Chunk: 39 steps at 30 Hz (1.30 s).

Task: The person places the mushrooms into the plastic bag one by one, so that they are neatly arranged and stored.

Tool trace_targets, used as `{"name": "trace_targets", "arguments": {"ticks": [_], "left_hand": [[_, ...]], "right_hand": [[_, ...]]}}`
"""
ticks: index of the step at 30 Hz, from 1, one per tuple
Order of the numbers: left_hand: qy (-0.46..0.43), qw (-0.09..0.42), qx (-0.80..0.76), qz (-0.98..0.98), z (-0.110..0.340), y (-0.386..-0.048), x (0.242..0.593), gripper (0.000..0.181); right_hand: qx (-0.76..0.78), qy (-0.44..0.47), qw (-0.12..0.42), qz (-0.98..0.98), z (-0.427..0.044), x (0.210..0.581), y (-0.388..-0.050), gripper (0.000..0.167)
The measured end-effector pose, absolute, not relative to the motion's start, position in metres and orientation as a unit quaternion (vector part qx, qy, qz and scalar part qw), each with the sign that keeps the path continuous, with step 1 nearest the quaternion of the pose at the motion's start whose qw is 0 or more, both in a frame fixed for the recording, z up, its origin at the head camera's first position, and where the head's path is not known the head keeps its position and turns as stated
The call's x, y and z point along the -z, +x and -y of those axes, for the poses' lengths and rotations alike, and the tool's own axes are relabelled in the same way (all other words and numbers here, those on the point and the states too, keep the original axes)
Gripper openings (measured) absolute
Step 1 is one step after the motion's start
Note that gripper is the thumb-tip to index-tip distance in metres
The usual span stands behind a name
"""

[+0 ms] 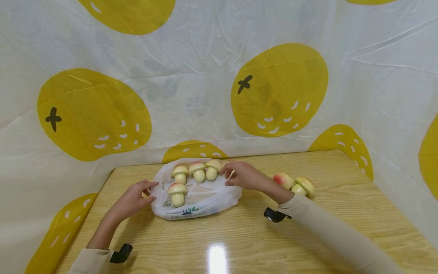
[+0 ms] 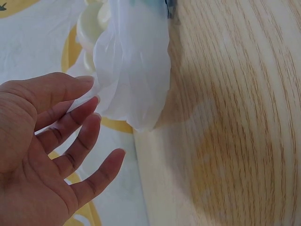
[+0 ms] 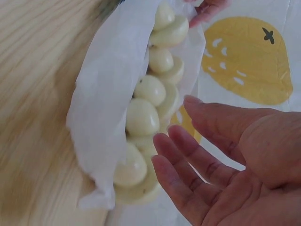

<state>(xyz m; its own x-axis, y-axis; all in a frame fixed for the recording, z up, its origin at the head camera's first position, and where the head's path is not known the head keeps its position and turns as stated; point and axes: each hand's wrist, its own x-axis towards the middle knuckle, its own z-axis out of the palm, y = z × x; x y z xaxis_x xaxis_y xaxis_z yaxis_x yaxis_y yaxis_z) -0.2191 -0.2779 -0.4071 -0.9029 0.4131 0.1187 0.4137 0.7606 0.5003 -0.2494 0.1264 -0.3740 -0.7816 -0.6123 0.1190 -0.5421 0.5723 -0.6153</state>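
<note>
a plastic bag (image 1: 220, 205) holding mushrooms (image 1: 177, 196) lies on the table (image 1: 164, 243) between both hands, its long axis side to side. the left hand (image 1: 134, 199), loosely bent, grasping nothing, is at its left rim; the right hand (image 1: 245, 176), fingers likewise free, is nearer the mushrooms, at the right end.

bag (image 1: 220, 203): crumpled plastic | mushrooms (image 1: 177, 194): smooth, glossy | table (image 1: 171, 243): glossy wood-grain | backdrop (image 1: 195, 95): creased sheeting

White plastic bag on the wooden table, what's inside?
Inside the bag: pale yellow mushroom-shaped pieces, red-tinged. Head view shows four clearly; the right hand mostly covers another. Anything behind the bag's near side is hidden.
</note>
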Motion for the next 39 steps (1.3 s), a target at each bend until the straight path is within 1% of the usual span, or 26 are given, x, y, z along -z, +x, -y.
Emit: {"name": "trace_targets", "arguments": {"ticks": [4,13,23,31,36,39], "left_hand": [[-0.220,0.001,0.265,0.939,0.278,-0.219,0.407,0.043],[-0.218,0.002,0.260,0.940,0.277,-0.217,0.404,0.043],[-0.219,0.007,0.255,0.942,0.277,-0.218,0.403,0.042],[-0.215,0.003,0.251,0.944,0.278,-0.217,0.404,0.042],[-0.218,0.004,0.255,0.942,0.278,-0.217,0.405,0.043],[-0.218,0.004,0.255,0.942,0.279,-0.217,0.406,0.042]], "right_hand": [[0.319,-0.329,0.053,-0.887,-0.142,0.372,-0.249,0.026],[0.323,-0.315,0.057,-0.890,-0.173,0.373,-0.251,0.027],[0.306,-0.323,0.101,-0.890,-0.215,0.367,-0.252,0.030],[0.260,-0.354,0.111,-0.892,-0.246,0.365,-0.255,0.031],[0.264,-0.354,0.149,-0.885,-0.265,0.360,-0.254,0.035],[0.261,-0.353,0.163,-0.884,-0.274,0.356,-0.253,0.035]]}}
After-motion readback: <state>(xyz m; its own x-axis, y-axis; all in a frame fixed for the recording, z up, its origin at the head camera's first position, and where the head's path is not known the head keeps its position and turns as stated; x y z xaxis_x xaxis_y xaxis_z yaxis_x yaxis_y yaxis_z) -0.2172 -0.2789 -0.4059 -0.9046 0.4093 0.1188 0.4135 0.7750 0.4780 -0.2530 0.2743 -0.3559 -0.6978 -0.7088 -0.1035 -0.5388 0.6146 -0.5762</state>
